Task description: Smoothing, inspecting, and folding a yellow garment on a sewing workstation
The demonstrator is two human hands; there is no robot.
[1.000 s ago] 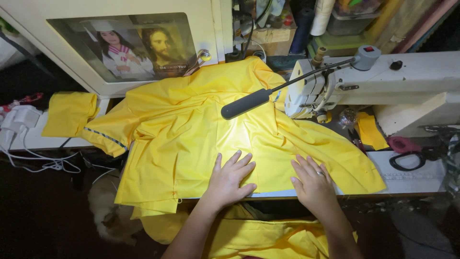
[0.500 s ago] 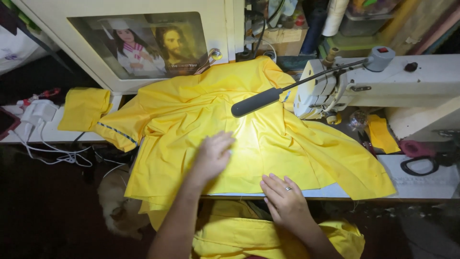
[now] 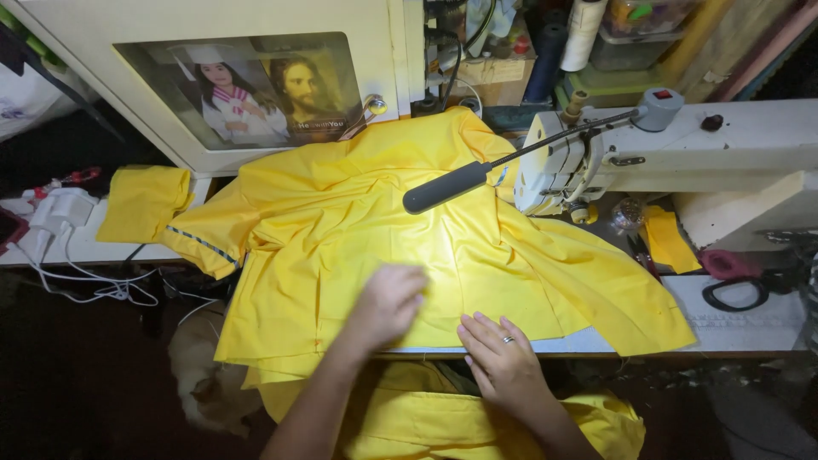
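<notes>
Yellow garment (image 3: pixel 358 230): smooth cloth, slight sheen; sewing machine (image 3: pixel 733 153): glossy enamelled metal.

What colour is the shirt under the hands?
Bright yellow shirt, with a dark striped sleeve trim; head view.
</notes>
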